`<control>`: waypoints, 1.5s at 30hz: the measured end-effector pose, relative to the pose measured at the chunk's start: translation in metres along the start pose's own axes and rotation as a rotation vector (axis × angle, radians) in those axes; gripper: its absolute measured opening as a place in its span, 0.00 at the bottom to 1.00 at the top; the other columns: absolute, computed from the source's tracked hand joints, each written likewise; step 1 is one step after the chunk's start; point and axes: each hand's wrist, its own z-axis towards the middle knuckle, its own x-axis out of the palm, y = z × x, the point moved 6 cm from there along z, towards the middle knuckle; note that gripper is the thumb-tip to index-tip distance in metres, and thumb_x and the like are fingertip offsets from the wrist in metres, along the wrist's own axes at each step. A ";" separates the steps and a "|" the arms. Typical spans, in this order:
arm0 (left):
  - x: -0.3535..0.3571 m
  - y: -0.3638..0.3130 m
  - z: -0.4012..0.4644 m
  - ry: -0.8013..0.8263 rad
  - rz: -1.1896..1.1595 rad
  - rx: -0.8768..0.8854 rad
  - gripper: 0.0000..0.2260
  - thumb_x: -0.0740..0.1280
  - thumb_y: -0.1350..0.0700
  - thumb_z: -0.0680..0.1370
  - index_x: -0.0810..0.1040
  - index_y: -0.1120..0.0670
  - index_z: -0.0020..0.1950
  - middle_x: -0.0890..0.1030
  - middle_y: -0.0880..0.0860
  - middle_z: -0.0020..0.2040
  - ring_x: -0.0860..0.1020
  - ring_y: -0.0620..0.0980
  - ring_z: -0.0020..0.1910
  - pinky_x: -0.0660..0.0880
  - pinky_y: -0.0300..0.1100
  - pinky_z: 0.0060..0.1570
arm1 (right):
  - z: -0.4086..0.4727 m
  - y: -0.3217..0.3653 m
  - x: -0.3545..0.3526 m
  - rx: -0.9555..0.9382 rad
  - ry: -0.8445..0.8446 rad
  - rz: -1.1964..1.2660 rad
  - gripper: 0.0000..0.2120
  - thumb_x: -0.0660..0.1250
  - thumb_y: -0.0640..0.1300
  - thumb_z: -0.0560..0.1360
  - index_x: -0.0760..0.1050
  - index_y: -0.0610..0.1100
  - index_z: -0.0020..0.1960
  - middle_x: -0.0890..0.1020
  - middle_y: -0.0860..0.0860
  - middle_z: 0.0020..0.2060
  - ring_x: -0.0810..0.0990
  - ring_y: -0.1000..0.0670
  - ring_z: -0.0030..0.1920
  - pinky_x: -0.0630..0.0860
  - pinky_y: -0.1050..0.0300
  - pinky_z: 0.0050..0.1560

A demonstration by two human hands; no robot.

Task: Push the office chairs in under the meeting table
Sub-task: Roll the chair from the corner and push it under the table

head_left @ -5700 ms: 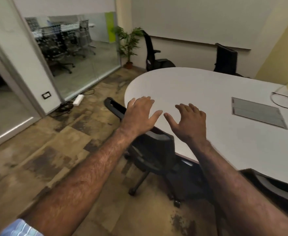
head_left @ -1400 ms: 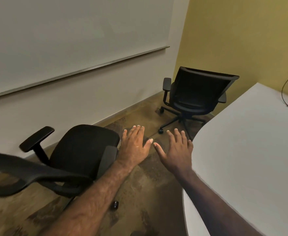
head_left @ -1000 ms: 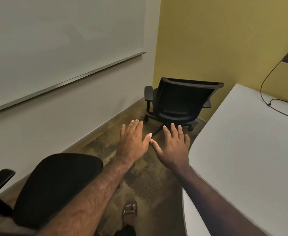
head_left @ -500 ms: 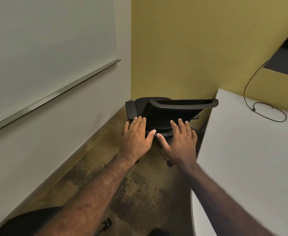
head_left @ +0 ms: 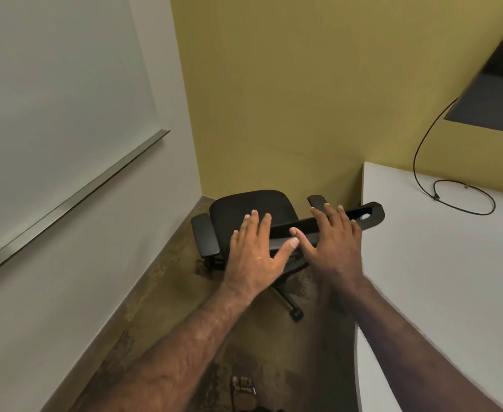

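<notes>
Over by the yellow corner, you have closed on the black chair (head_left: 250,215), which stands beside the white table (head_left: 440,263) and not under it, your left hand (head_left: 254,254) and right hand (head_left: 334,242) now open-fingered above its backrest, gripping nothing yet.

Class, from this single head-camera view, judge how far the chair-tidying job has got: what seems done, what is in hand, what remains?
Done: nothing visible here; no chair is tucked under the white meeting table. In hand: the left hand and right hand, both open, are at the backrest top of the black office chair; contact is unclear. Left: this chair stands in the corner beside the table, seat fully exposed, needing pushing under.
</notes>
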 end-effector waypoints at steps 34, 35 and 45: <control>-0.036 0.160 0.116 -0.033 0.099 0.668 0.31 0.64 0.28 0.79 0.86 0.53 0.62 0.87 0.50 0.57 0.85 0.49 0.57 0.82 0.49 0.59 | 0.092 0.082 0.100 0.387 0.532 -0.063 0.60 0.30 0.91 0.61 0.85 0.60 0.62 0.86 0.60 0.48 0.78 0.57 0.51 0.72 0.38 0.73; -0.041 0.170 0.122 -0.008 0.095 0.684 0.31 0.64 0.28 0.79 0.86 0.53 0.63 0.87 0.49 0.57 0.85 0.48 0.57 0.82 0.48 0.59 | 0.090 0.092 0.104 0.413 0.534 -0.061 0.59 0.30 0.90 0.62 0.85 0.60 0.62 0.85 0.60 0.46 0.79 0.57 0.50 0.72 0.39 0.72; -0.070 0.226 0.168 0.091 -0.048 0.773 0.22 0.68 0.35 0.79 0.86 0.50 0.63 0.87 0.46 0.58 0.84 0.44 0.58 0.81 0.43 0.59 | 0.085 0.147 0.122 0.529 0.547 -0.060 0.54 0.31 0.87 0.69 0.84 0.60 0.63 0.82 0.59 0.41 0.77 0.55 0.47 0.70 0.36 0.71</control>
